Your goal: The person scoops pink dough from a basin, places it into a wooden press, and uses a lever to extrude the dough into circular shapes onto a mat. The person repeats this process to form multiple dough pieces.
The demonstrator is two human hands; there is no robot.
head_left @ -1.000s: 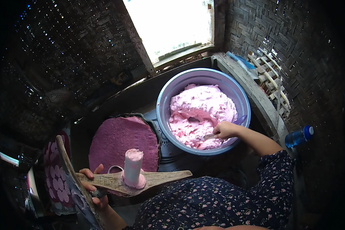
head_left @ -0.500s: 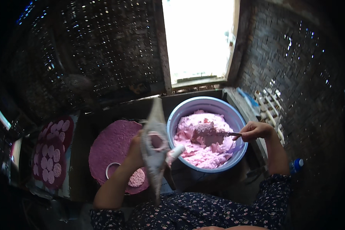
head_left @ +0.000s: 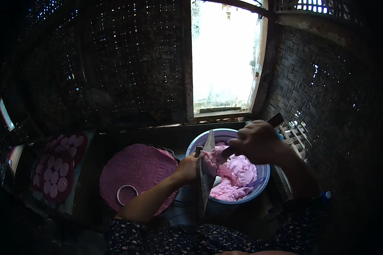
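My left hand [head_left: 186,169] is closed round a handle on a flat greyish board [head_left: 204,189], which stands on edge beside the blue tub [head_left: 264,180]. Over the tub, my right hand [head_left: 257,138] grips a dark paddle [head_left: 275,121] slanting down to the left. Its lower end meets a lump of pink dough [head_left: 210,159] against the board's right face. More soft pink dough [head_left: 242,170] heaps up inside the tub. A round tray coated in pink-purple [head_left: 136,170] sits left of my left hand, with a pale ring [head_left: 127,195] lying on it.
Further left, dark red round sheets [head_left: 68,191] carry several pale pink discs. A bright window [head_left: 225,59] opens in the woven wall [head_left: 132,63] ahead. A slatted basket-like piece [head_left: 298,136] stands right of the tub, and a blue bottle cap [head_left: 326,195] shows nearer me.
The paddle has lifted out of the tub's dough and moved left to the board, carrying dough. The board has shifted right toward the tub. The view has tilted upward.
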